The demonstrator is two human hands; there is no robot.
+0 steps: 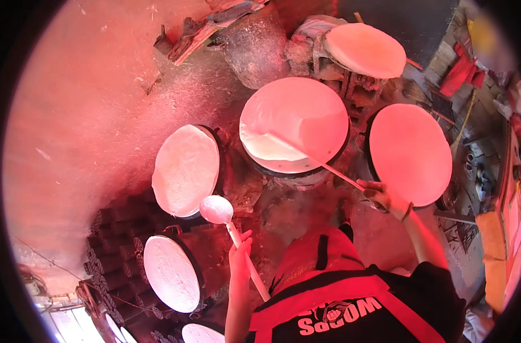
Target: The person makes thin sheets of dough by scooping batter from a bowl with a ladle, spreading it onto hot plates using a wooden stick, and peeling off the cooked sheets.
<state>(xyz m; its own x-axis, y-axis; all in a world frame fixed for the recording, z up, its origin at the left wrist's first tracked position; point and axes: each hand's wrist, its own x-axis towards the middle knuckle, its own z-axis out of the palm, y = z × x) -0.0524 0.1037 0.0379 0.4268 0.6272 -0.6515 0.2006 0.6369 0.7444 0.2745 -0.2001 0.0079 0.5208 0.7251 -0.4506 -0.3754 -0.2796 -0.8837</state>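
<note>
In my left hand (240, 257) is the pale handle of a ladle (216, 209); its round bowl overlaps the lower edge of the left round pan. My right hand (384, 198) is closed on a long thin stick (337, 173), which reaches left over the middle round pan (323, 131). The stick's far end meets a pale thin sheet (266, 146), gathered on that pan's lower left side. A white, uneven-edged layer (186, 170) covers the left pan. Beside my right hand stands another dark-rimmed round pan (410, 151) with a smooth pale top.
More pale round tops lie at the lower left (172, 273) and far back (365, 50). Dark cylindrical pieces (114, 240) are stacked at left. Wood pieces (209, 26) and a grey tub (255, 48) stand behind the middle pan. An orange box (492, 234) is at right.
</note>
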